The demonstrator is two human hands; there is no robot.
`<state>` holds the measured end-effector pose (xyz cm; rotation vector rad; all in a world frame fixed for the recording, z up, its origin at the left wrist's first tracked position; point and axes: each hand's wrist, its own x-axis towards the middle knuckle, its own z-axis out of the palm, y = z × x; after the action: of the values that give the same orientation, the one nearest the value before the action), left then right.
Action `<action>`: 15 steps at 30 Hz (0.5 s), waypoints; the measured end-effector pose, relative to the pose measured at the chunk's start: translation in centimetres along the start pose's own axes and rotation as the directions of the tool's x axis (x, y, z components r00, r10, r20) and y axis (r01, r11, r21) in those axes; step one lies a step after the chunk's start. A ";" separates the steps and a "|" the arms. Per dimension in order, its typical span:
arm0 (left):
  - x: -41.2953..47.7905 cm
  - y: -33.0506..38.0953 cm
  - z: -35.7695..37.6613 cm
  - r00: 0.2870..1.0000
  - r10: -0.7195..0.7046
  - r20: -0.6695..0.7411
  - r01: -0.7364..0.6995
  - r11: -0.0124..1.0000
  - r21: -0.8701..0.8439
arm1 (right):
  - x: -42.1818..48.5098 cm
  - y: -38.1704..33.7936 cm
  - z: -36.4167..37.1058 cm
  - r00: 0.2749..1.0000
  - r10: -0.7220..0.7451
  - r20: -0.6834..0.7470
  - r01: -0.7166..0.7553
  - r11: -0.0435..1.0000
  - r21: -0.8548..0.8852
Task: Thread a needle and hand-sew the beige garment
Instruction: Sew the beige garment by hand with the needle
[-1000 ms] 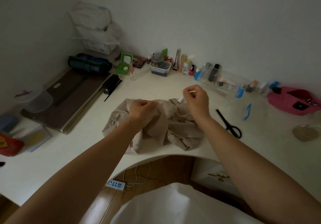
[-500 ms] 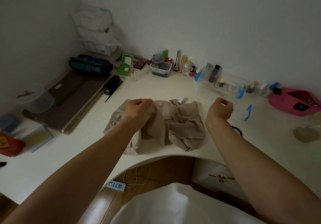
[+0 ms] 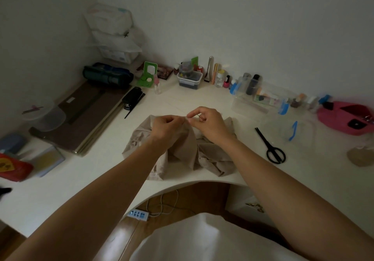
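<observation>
A: Quantities at the bench?
B: one beige garment; one needle; one pair of scissors; one stapler; one pink pouch; left hand plus right hand, two hands

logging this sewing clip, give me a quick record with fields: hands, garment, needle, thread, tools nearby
left hand: grips a raised fold of the beige garment
right hand: pinches a thin dark needle, close to the left hand
beige garment: crumpled on the white desk
thread: too fine to make out
scissors: black, closed, lying on the desk right of the garment, untouched
</observation>
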<state>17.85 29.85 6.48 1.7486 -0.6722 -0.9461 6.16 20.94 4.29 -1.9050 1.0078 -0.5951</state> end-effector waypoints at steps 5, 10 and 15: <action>0.3 -0.4 -0.2 0.999 0.004 0.043 -0.005 1.000 0.017 | 0.2 0.0 0.0 0.999 0.018 0.026 -0.017 0.999 -0.051; 0.9 -0.8 -0.2 1.000 -0.010 0.009 0.010 1.000 -0.007 | 0.4 0.7 -0.9 0.995 0.067 -0.077 -0.067 0.998 0.005; 1.0 -0.7 -0.2 0.999 -0.015 0.045 0.017 0.998 -0.057 | 0.4 1.3 -1.8 0.984 0.181 -0.005 -0.173 0.949 0.264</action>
<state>18.56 29.44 5.58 1.6893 -0.6541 -1.0083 4.56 19.40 4.07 -1.5591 1.0499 -0.6199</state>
